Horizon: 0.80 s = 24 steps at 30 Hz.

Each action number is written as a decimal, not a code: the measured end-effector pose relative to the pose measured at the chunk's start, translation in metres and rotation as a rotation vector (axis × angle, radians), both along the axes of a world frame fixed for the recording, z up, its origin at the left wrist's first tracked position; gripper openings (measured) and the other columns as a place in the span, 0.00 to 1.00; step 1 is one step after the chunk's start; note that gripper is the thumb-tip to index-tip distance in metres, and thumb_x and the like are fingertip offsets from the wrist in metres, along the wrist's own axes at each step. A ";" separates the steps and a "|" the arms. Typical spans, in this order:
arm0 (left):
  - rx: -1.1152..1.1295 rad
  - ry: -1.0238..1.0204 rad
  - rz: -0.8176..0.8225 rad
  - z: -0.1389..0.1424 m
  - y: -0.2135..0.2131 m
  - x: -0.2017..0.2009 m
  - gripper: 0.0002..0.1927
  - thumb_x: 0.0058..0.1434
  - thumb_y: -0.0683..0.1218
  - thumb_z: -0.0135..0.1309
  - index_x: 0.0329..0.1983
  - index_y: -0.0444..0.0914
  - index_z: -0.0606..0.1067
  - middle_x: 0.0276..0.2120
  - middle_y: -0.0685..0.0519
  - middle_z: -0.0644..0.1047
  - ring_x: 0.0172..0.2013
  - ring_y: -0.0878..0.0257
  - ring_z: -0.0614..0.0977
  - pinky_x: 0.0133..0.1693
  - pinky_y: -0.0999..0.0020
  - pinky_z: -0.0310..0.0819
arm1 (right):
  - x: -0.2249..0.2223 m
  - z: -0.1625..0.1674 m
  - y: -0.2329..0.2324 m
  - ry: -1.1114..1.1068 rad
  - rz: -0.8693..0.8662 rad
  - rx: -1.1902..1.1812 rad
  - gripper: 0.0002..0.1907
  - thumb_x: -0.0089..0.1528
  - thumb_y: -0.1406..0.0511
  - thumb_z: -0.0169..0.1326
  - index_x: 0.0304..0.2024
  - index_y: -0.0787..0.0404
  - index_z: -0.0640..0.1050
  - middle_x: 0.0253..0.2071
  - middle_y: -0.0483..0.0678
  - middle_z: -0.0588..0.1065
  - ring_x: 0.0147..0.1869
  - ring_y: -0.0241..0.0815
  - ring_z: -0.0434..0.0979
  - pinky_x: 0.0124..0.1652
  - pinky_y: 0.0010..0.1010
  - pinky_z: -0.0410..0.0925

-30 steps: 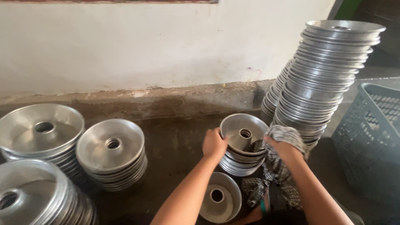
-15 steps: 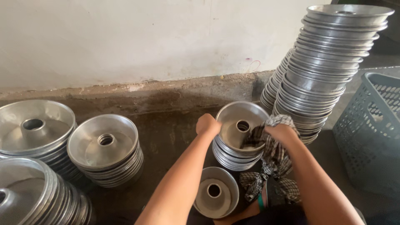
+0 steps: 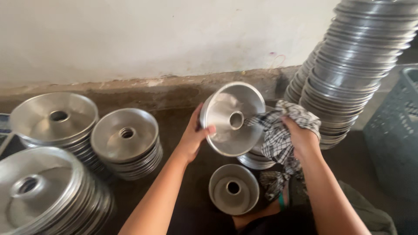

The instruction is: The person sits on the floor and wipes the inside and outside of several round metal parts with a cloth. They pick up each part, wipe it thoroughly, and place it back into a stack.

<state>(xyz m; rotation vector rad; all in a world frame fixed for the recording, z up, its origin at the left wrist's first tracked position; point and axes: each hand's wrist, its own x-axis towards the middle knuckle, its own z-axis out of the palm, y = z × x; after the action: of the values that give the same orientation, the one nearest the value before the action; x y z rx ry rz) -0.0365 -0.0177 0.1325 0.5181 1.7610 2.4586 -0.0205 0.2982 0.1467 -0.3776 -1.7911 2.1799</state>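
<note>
Left hand (image 3: 191, 139) grips the tilted pan (image 3: 233, 117) at its rim; right hand (image 3: 300, 137) clutches a cloth (image 3: 278, 130). Pan stacks (image 3: 126, 141) flank both sides.

Left hand (image 3: 191, 139) grip closed, thumb forward; right hand (image 3: 300, 137) fisted, forearms extended.

A dull silver-grey is seen on the ring-shaped metal pan (image 3: 233, 118), with paler streaks across its inner surface. The cloth (image 3: 278, 132) is checked in black and white. The same silver-grey is shown by the tall stack of pans (image 3: 348, 69). The wall (image 3: 152, 35) is off-white, the floor (image 3: 183, 122) dark brown, and the basket (image 3: 394, 135) grey-blue.
</note>
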 end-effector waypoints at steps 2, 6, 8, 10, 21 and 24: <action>-0.070 0.069 0.046 -0.008 -0.013 0.022 0.54 0.49 0.46 0.70 0.77 0.41 0.55 0.64 0.47 0.71 0.63 0.56 0.72 0.62 0.61 0.67 | 0.003 -0.016 -0.005 0.080 -0.025 -0.266 0.16 0.63 0.66 0.56 0.54 0.64 0.77 0.50 0.50 0.79 0.52 0.45 0.81 0.50 0.36 0.74; -0.170 0.063 0.080 -0.018 -0.028 0.061 0.60 0.40 0.43 0.74 0.76 0.40 0.55 0.63 0.48 0.71 0.63 0.55 0.73 0.62 0.59 0.69 | 0.014 -0.049 -0.007 0.201 -0.048 -0.543 0.15 0.65 0.66 0.54 0.54 0.64 0.77 0.49 0.49 0.80 0.50 0.44 0.82 0.48 0.36 0.76; -0.240 0.081 0.087 -0.019 -0.030 0.075 0.61 0.37 0.44 0.75 0.75 0.40 0.55 0.63 0.48 0.70 0.64 0.56 0.73 0.62 0.59 0.69 | 0.019 -0.060 -0.003 0.212 -0.049 -0.595 0.14 0.66 0.65 0.53 0.53 0.64 0.77 0.49 0.49 0.80 0.50 0.45 0.82 0.48 0.37 0.77; -0.327 0.087 0.096 -0.018 -0.030 0.087 0.62 0.36 0.46 0.75 0.75 0.40 0.55 0.64 0.48 0.70 0.64 0.56 0.73 0.62 0.59 0.70 | 0.021 -0.067 0.002 0.160 -0.084 -0.618 0.14 0.66 0.65 0.52 0.52 0.64 0.77 0.49 0.49 0.80 0.50 0.45 0.83 0.48 0.38 0.77; -0.699 0.342 0.225 -0.018 -0.023 0.124 0.62 0.35 0.52 0.77 0.74 0.38 0.59 0.65 0.46 0.70 0.67 0.52 0.70 0.66 0.58 0.62 | 0.022 -0.080 0.002 0.166 -0.071 -0.680 0.13 0.66 0.64 0.54 0.50 0.66 0.77 0.50 0.50 0.80 0.52 0.46 0.82 0.51 0.38 0.77; -0.714 0.354 0.229 -0.022 -0.021 0.127 0.61 0.36 0.52 0.77 0.73 0.39 0.59 0.65 0.46 0.70 0.67 0.52 0.71 0.66 0.58 0.63 | 0.022 -0.081 0.003 0.203 -0.059 -0.681 0.13 0.66 0.65 0.54 0.51 0.66 0.77 0.49 0.50 0.80 0.52 0.46 0.82 0.51 0.39 0.77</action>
<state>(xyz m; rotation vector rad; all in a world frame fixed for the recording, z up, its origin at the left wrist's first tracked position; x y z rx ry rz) 0.0905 -0.0385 0.1106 0.7217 2.7716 1.7050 0.0016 0.3012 0.0653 -0.3247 -0.8837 2.6202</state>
